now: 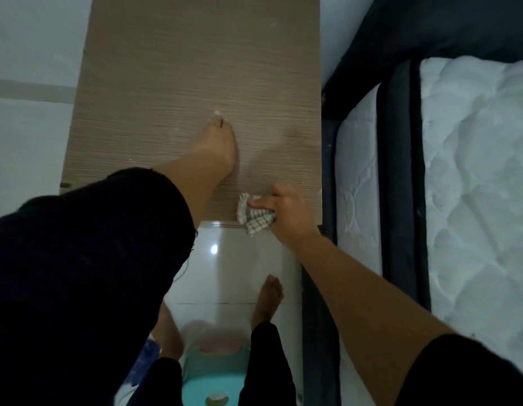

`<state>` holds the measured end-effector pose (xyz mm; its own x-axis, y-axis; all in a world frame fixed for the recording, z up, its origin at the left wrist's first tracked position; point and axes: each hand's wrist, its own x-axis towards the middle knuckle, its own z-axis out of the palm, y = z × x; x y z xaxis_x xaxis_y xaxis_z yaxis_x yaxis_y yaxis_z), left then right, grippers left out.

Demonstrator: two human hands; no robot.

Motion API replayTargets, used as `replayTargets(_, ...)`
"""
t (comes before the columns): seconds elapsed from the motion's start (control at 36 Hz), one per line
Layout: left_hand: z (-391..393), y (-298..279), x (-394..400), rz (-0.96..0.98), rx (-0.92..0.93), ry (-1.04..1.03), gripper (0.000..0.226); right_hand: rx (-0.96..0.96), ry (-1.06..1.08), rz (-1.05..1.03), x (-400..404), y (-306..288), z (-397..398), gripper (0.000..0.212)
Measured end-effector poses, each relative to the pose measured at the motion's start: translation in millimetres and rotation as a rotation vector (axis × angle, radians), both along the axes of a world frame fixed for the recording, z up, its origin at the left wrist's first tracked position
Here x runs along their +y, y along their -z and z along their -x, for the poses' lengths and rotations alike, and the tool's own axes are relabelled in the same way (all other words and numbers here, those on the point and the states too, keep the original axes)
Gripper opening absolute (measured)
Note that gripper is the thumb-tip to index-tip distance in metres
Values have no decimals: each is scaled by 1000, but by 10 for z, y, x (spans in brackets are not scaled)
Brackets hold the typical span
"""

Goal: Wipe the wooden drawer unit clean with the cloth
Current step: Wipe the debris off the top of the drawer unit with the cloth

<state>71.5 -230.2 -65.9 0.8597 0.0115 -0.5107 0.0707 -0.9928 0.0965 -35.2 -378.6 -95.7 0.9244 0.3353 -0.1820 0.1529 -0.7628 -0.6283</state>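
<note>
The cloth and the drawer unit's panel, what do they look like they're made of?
The cloth, bunched in the right hand, looks like soft woven fabric: pale with a dark check, and crumpled. The drawer unit looks like wood-grain laminate or veneer, matte, with fine even horizontal streaks; solid wood can't be ruled out.

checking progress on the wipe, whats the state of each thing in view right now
wooden drawer unit: flat panel facing the camera, pale spot near its middle
cloth: bunched, pressed at the panel's near edge
right hand: closed on the cloth
left hand: flat on the panel, bracing
mattress: bare, beside the unit
</note>
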Motion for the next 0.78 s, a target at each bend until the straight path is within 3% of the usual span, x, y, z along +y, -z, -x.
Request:
replayTargets(0.06,52,-3,-71,13,-10,13,58,23,-1,9,-27,-46,163,28)
replayTargets(0.28,107,-44,-210,77,25,35,67,201,-78,89,-164,-242,232,32)
replayTargets(0.5,-60,-56,-318,65,36,78,93,-10,118,42,-402,-317,-497,28)
replayTargets(0.64,-150,-2,-436,58,82,38,107,-107,266,50,-495,-420,-1113,15)
replayTargets(0.78,-152,56,-409,67,77,19,112,-74,260,21,-552,-385,-1569,28)
